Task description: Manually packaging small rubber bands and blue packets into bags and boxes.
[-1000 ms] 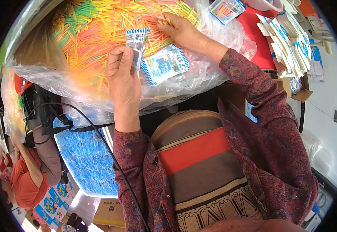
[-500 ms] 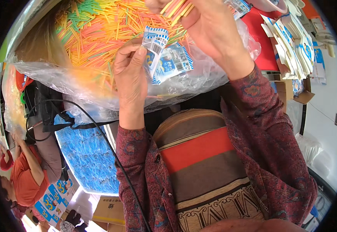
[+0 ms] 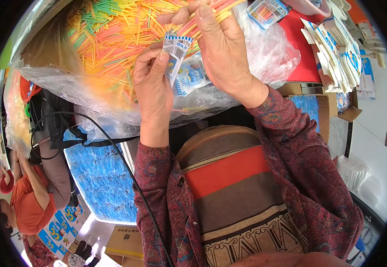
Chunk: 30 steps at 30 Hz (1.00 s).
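Note:
My left hand pinches a small blue-and-white printed packet, held upright with its striped end at the top. Above and to the right, my right hand grips a bundle of thin pink and yellow sticks, their lower ends pointing toward the top of the packet. Whether the sticks touch its mouth I cannot tell. Another like packet lies on clear plastic behind, partly covered by my right hand. Beyond both hands spreads a heap of loose yellow, pink and green sticks in a large plastic bag.
A filled packet lies on the red tabletop, beside stacked flattened cartons and a pale basin. Blue wrappers fill a white box at left. A black cable hangs by my left arm. A person in orange is at far left.
My right hand has come down and left with the sticks, closer to the packet. My left hand has hardly moved. The filled packet at the upper right is now more exposed.

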Motion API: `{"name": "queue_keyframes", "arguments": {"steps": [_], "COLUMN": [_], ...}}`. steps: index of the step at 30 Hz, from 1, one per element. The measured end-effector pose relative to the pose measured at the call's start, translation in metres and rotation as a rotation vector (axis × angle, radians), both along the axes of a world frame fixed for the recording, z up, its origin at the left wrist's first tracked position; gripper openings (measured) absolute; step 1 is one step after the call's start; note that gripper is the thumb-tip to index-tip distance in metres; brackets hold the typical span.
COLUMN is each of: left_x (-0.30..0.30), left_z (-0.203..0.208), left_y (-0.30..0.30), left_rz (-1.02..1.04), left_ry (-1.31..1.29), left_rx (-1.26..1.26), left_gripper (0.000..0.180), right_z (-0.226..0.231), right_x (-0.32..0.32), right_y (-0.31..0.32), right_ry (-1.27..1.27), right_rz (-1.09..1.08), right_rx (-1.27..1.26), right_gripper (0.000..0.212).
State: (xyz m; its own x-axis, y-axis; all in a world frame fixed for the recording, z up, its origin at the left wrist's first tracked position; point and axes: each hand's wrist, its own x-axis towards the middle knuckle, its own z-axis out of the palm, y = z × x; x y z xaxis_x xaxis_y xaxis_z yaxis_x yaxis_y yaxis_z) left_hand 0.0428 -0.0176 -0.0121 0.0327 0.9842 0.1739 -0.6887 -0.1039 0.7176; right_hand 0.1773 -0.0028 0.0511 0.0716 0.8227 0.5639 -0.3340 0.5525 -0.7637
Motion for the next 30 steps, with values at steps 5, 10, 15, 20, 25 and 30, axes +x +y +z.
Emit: {"name": "queue_keyframes", "arguments": {"steps": [5, 10, 15, 20, 25, 30], "left_x": [-0.001, 0.003, 0.001, 0.001, 0.001, 0.007], "left_z": [0.001, 0.000, -0.005, -0.006, -0.005, 0.003], "left_y": [-0.002, -0.001, 0.000, -0.001, 0.000, -0.004], "left_rz": [0.024, 0.058, 0.069, 0.091, 0.093, 0.123], "left_ry": [0.024, 0.055, 0.147, 0.159, 0.113, 0.167], "left_rx": [-0.023, 0.062, 0.112, 0.087, 0.071, 0.117], "left_gripper": [0.012, 0.013, 0.014, 0.015, 0.015, 0.014], "right_z": [0.006, 0.019, 0.021, 0.024, 0.006, 0.012], "right_x": [-0.007, -0.003, 0.003, -0.004, -0.009, -0.001], "right_y": [-0.015, -0.016, -0.013, -0.017, -0.020, -0.018], "right_ry": [-0.057, 0.024, -0.014, -0.023, -0.041, -0.276], "right_rz": [-0.021, 0.024, 0.049, 0.012, -0.014, 0.035], "right_rx": [-0.018, -0.406, -0.421, -0.425, -0.355, -0.403], "right_gripper": [0.025, 0.029, 0.032, 0.032, 0.031, 0.032]}}
